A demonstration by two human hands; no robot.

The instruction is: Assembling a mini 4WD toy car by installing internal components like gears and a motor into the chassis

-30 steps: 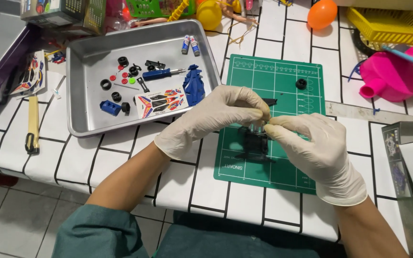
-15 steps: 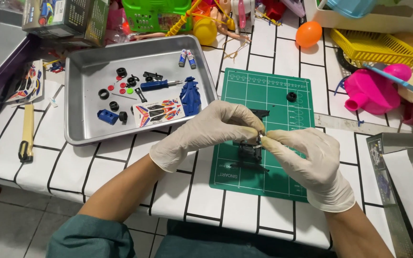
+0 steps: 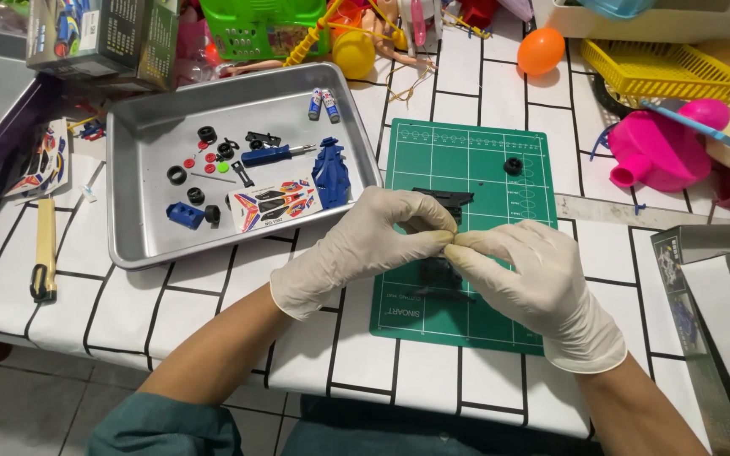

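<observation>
Over the green cutting mat (image 3: 466,177), both gloved hands meet fingertip to fingertip. Left hand (image 3: 356,249) and right hand (image 3: 534,283) each pinch in tight on something tiny right where the fingers touch, but it's hidden between the gloves, so I can't tell what it is. Both grips are narrow, closed pinches.

Right under the hands a black plastic chassis piece (image 3: 443,283) lies on the mat, and another black part (image 3: 448,199) pokes out just behind the left fingers. One small black wheel (image 3: 513,165) sits alone further up the mat.

Left of the mat is a metal tray (image 3: 154,127) with loose bits: a blue screwdriver (image 3: 274,154), a blue body shell piece (image 3: 329,175), a sticker sheet (image 3: 274,203), a few black tyres (image 3: 207,133) and two little batteries (image 3: 324,104). A yellow-handled knife (image 3: 44,249) lies on the white tiled tabletop (image 3: 213,295) near the left edge. Along the back there's a pile of toys, including an orange balloon (image 3: 541,51), a yellow basket (image 3: 661,69) and a pink plastic thing (image 3: 661,152).
</observation>
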